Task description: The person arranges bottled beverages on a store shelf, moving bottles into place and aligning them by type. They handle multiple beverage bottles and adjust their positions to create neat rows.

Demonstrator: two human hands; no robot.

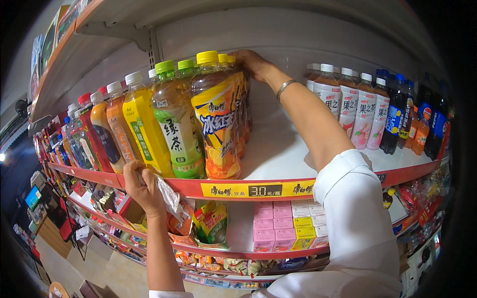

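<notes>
My left hand is closed around a crumpled white cloth at the shelf's front edge, below a yellow drink bottle. My right hand reaches deep onto the shelf, at the caps of the rearmost bottles in a row of yellow-capped drinks. Its fingers are partly hidden behind those caps. At the front of that row stands an upright yellow-capped iced tea bottle with a yellow and blue label. Beside it on the left is a green tea bottle with a green cap.
More upright bottles, among them an orange drink, line the shelf leftward. To the right stand white-labelled bottles and dark cola bottles. A red price rail edges the shelf. Below are pink cartons and snack packets.
</notes>
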